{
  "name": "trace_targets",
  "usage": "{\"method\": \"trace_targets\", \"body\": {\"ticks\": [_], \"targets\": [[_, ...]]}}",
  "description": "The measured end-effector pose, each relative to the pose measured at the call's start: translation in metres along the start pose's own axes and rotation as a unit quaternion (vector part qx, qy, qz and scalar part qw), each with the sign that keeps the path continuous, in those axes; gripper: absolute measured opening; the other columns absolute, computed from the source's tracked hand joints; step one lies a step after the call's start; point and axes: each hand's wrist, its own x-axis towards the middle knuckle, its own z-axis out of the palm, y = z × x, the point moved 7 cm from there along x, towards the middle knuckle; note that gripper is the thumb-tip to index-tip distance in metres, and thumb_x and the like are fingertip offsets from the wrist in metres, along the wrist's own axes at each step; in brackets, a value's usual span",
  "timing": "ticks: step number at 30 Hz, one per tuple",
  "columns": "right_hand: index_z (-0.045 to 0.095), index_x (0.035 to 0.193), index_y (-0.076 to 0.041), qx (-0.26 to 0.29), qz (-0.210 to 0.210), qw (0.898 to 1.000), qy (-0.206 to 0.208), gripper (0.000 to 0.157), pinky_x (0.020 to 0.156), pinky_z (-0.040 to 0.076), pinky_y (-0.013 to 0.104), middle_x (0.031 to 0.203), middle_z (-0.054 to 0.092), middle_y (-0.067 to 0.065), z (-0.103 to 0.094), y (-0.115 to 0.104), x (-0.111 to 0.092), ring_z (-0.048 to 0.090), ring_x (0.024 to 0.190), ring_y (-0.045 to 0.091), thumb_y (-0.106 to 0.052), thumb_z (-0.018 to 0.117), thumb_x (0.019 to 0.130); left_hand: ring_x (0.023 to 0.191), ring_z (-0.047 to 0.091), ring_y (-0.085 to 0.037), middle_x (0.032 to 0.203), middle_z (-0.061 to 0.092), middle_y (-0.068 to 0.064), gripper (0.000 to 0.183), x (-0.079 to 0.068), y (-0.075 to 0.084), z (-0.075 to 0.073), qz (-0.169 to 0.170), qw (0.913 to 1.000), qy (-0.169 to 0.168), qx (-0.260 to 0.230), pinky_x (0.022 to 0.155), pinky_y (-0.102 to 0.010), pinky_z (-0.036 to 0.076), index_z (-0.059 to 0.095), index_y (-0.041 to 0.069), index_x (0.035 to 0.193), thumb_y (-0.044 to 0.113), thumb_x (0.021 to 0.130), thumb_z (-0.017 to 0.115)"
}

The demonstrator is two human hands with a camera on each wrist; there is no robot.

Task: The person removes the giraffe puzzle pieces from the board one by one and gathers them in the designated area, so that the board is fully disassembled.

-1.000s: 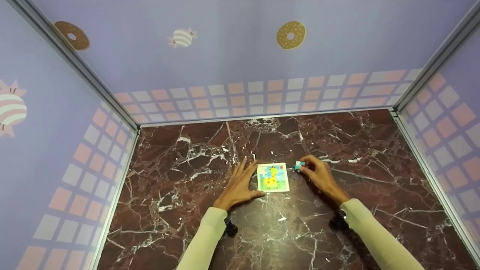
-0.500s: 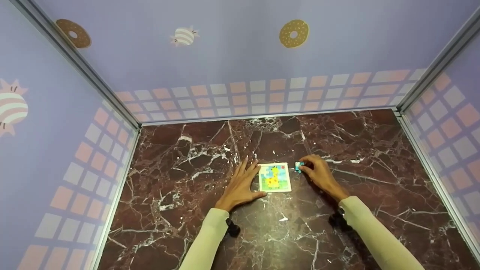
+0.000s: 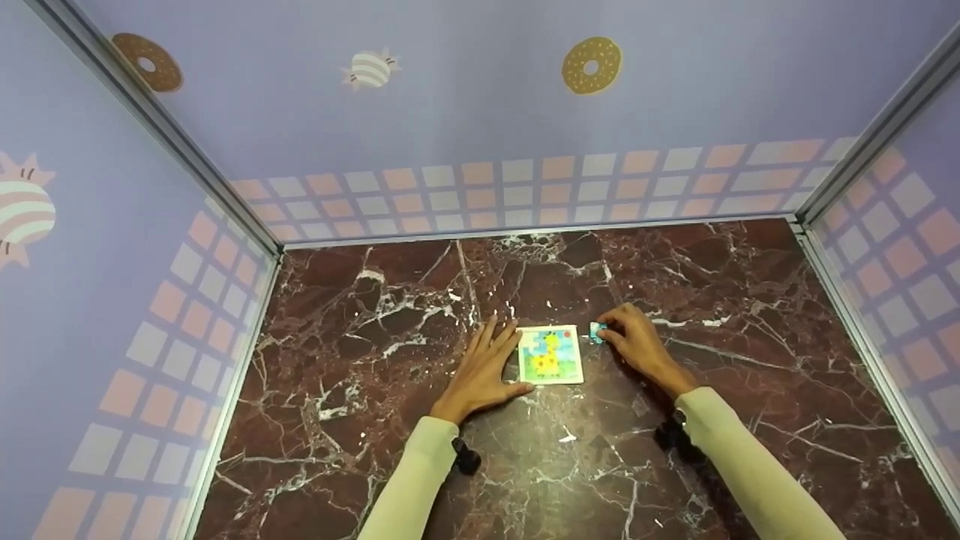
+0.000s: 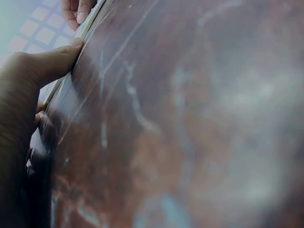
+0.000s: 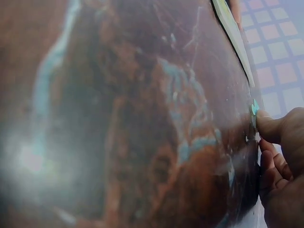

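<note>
A square giraffe jigsaw puzzle [image 3: 555,358] in a pale tray frame lies flat on the marbled table. Its upper left corner shows a bare pale patch. My left hand [image 3: 481,369] rests along the frame's left side, fingers spread straight, with the thumb at the lower left corner and fingertips by the upper left. Just right of the frame, my right hand [image 3: 637,343] pinches a small blue puzzle piece [image 3: 597,332] between thumb and fingers, low over the table. In the right wrist view a sliver of the piece [image 5: 255,107] shows at the thumb tip.
Dark red marbled tabletop [image 3: 360,420] with white veins surrounds the puzzle. A lilac back wall [image 3: 480,112] with printed squares and doughnuts rises behind it, and side walls stand at left and right. Dark wrist cameras [image 3: 466,457] hang under the sleeves.
The right hand still pinches the piece, which has turned slightly in its fingers. The left hand stays by the frame. The whole view has shifted a little.
</note>
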Motion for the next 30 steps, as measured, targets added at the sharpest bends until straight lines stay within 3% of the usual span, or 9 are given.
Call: {"method": "trace_targets", "body": {"ticks": [12,20,25,30], "targets": [[0.081,0.113,0.003,0.006,-0.008,1.0,0.015,0.016,0.086,0.053,0.048,0.103,0.069,0.017,0.0,0.0,-0.002,0.066,0.096,0.034,-0.005,0.081,0.099,0.172,-0.001,-0.032,0.185,0.019,0.0,0.112,0.001,-0.002,0.0,0.002,0.9996,0.012,-0.024,0.139,-0.052,0.0,0.032,0.014,0.175,0.08,0.092,0.067],[0.08,0.106,0.005,0.017,-0.065,0.996,0.057,0.012,0.083,0.05,0.043,0.098,0.07,0.014,0.005,-0.015,-0.011,0.063,0.091,0.031,0.0,0.081,0.095,0.172,0.001,-0.033,0.184,0.019,-0.001,0.108,0.001,-0.003,0.001,0.003,0.9998,0.013,-0.018,0.138,-0.054,0.001,0.032,0.014,0.175,0.079,0.095,0.062],[0.08,0.109,0.004,0.005,-0.079,0.997,0.025,0.017,0.088,0.053,0.051,0.103,0.071,0.016,0.014,-0.034,-0.011,0.066,0.098,0.035,-0.003,0.084,0.094,0.172,0.001,-0.032,0.184,0.02,0.0,0.107,0.0,-0.004,0.0,-0.003,0.9997,0.012,-0.02,0.138,-0.053,0.001,0.033,0.015,0.175,0.079,0.095,0.063],[0.08,0.111,0.001,-0.006,-0.079,0.997,-0.023,0.016,0.087,0.053,0.048,0.105,0.07,0.014,0.025,-0.048,-0.008,0.064,0.099,0.032,-0.004,0.084,0.096,0.172,-0.002,-0.03,0.185,0.017,0.003,0.106,0.0,-0.003,0.001,-0.008,0.9998,0.006,-0.019,0.138,-0.052,0.0,0.031,0.017,0.176,0.08,0.096,0.062]]}}
